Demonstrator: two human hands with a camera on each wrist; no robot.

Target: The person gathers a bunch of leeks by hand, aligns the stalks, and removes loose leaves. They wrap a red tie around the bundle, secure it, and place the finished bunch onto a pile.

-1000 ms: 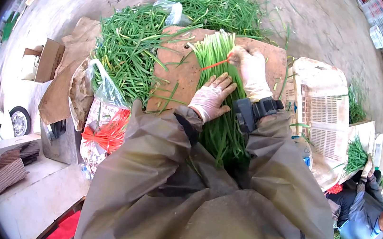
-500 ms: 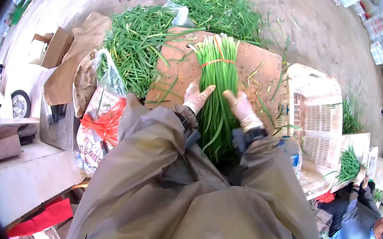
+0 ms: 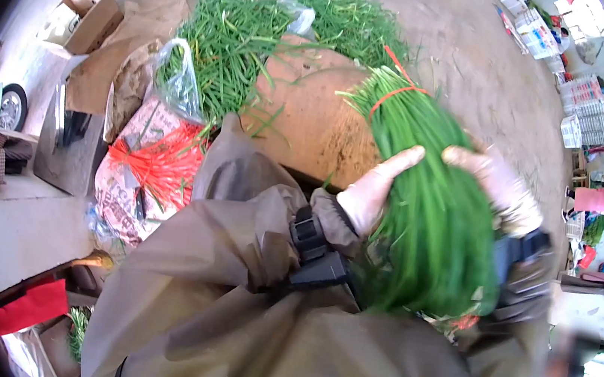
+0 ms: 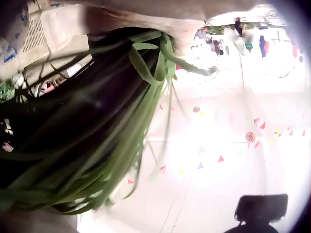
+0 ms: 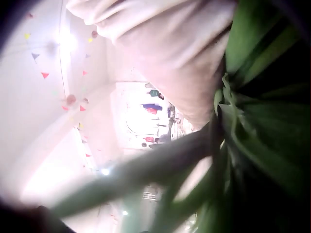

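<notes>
A thick bundle of long green chive leaves (image 3: pixel 428 204), tied near its far end with an orange band (image 3: pixel 396 93), is lifted off the brown board (image 3: pixel 311 114) and held in front of my chest. My gloved left hand (image 3: pixel 377 186) grips its left side and my gloved right hand (image 3: pixel 495 178) curls over its right side. The left wrist view shows only dark hanging leaves (image 4: pixel 87 136) against a bright background. In the right wrist view, the glove (image 5: pixel 170 53) lies against the leaves (image 5: pixel 262 121).
Loose chive piles (image 3: pixel 230 36) lie beyond and left of the board. A clear plastic bag (image 3: pixel 175 82) and a sack of red-orange bands (image 3: pixel 158 163) sit at the left, a cardboard box (image 3: pixel 86 15) farther left. White crates (image 3: pixel 576 109) and a person in pink (image 3: pixel 602 199) are at the right.
The bundle lay flat on the board with a hand at each side; now both hands have lifted it off the board and swung it to the right, and the view has turned right.
</notes>
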